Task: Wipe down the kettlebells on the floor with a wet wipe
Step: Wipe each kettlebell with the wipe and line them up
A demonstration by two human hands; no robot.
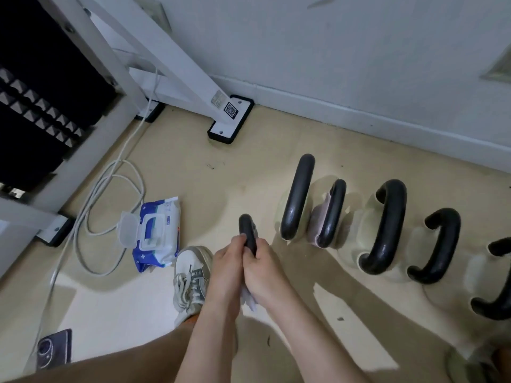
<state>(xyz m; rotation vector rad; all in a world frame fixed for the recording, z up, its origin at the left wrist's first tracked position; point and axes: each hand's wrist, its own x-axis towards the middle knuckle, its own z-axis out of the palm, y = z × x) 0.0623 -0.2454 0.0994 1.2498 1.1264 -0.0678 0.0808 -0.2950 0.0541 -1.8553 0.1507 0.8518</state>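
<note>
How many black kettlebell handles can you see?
6. The left hand and right hand grip the nearest handle; rightward come the tall handle, the small handle over a pink body, two bigger handles, and an edge handle cut by the frame. More may be hidden.

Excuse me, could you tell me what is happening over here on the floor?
A person is wiping kettlebells near the wall. The left hand and the right hand both grip the handle of the nearest kettlebell, with a white wipe bunched between the palms. The other kettlebells stand in a row to its right, untouched. An open pack of wipes lies to the left.
</note>
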